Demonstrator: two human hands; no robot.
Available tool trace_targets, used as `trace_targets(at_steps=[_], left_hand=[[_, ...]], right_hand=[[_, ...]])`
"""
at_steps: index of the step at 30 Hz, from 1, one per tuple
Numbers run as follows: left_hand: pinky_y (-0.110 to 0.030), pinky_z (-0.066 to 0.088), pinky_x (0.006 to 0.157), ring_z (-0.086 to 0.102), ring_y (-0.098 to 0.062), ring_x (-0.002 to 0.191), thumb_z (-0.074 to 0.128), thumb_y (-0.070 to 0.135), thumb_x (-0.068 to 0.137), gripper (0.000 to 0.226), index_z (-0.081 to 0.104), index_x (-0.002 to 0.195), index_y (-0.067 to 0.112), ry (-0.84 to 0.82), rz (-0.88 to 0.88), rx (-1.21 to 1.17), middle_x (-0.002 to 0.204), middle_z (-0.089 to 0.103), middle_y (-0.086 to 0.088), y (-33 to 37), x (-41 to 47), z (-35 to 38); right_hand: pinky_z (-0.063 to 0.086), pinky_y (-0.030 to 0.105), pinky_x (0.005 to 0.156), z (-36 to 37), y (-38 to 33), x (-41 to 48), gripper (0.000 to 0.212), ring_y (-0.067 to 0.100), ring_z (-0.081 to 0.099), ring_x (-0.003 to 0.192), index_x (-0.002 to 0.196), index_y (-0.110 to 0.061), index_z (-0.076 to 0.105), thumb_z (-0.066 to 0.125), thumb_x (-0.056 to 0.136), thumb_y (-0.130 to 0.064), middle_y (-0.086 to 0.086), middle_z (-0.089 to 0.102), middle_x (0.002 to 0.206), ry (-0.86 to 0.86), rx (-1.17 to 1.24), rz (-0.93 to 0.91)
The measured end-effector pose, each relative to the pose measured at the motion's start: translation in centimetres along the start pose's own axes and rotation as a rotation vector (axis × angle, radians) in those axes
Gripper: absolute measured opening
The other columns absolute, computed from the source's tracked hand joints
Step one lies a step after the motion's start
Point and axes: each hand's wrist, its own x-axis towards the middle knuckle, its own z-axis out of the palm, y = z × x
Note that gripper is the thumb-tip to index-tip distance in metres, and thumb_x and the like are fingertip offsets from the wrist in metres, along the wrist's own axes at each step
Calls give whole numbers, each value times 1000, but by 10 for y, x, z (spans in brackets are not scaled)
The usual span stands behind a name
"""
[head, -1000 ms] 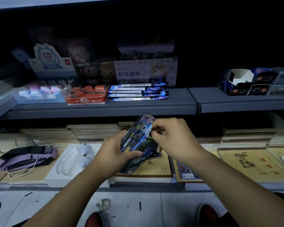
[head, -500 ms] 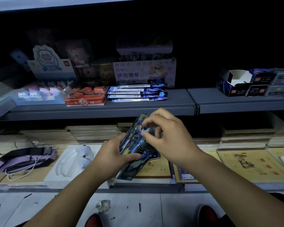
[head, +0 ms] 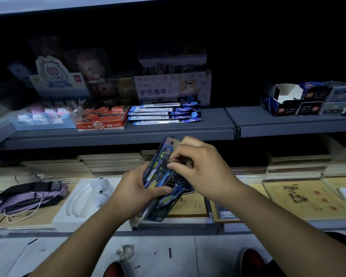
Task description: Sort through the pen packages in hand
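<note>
Hands (head: 168, 182) on holographic packets (head: 160, 188) — left gripping, right pinching.

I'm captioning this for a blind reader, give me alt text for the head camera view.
Two hands hold a stack of shiny blue packets before store shelves: the left hand grips it from below, the right hand pinches its top. Similar packets lie on the shelf behind.
</note>
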Motion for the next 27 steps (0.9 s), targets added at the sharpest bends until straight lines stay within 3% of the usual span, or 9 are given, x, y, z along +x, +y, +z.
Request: trace_targets(at_steps=[3,6,10,12,17,20,23,27], left_hand=[[-32,58,81,74,-2,87,92,32,68,46,68,108,32,-5,-18,-25,94,78,17,2,0,-2],[-28,58,78,73,0,85,91,32,69,45,66,107,33,-6,-28,-41,94,77,19,6,-1,-3],[-24,57,74,74,0,85,90,32,70,44,66,107,33,-12,-9,-52,94,78,17,7,-1,-3],[-28,57,78,73,-1,88,90,28,72,43,67,107,31,-13,4,-58,94,78,15,7,-2,-3],[-41,60,88,75,-8,92,90,24,73,45,68,112,28,-30,-1,-88,98,79,10,6,-3,-4],[-38,60,86,75,-8,91,90,25,72,46,68,112,29,-19,-22,-113,99,79,11,7,-4,-4],[-29,58,79,74,-2,86,90,31,71,42,69,108,30,18,-35,-75,96,78,16,6,-3,-6],[-21,51,66,71,2,73,90,31,72,35,68,99,29,52,-62,-46,85,77,16,2,-1,-6]], right_hand=[[46,27,67,-8,0,3,9,11,56,74,85,-17,70,75,92,-18,-9,57,85,101,41,-12],[55,37,61,-13,0,4,9,15,62,67,86,-15,68,73,93,-15,-5,59,85,179,143,36],[55,41,47,-9,-8,-2,8,35,65,54,93,-11,61,67,98,-12,15,66,68,85,465,160],[51,41,43,-6,-11,-2,12,42,63,50,95,-10,56,68,97,-10,18,68,71,2,567,187],[47,36,43,-3,-10,0,17,44,61,48,99,-5,59,74,91,-4,22,71,73,-72,552,248],[49,33,42,-8,-14,2,16,28,64,52,95,-11,61,75,91,-4,18,70,76,29,544,226],[54,31,50,-19,-15,6,19,18,68,60,94,-17,61,73,91,-3,17,71,81,251,585,226],[54,28,55,-35,-6,11,16,18,68,63,97,-11,57,67,94,1,13,70,84,538,571,202]])
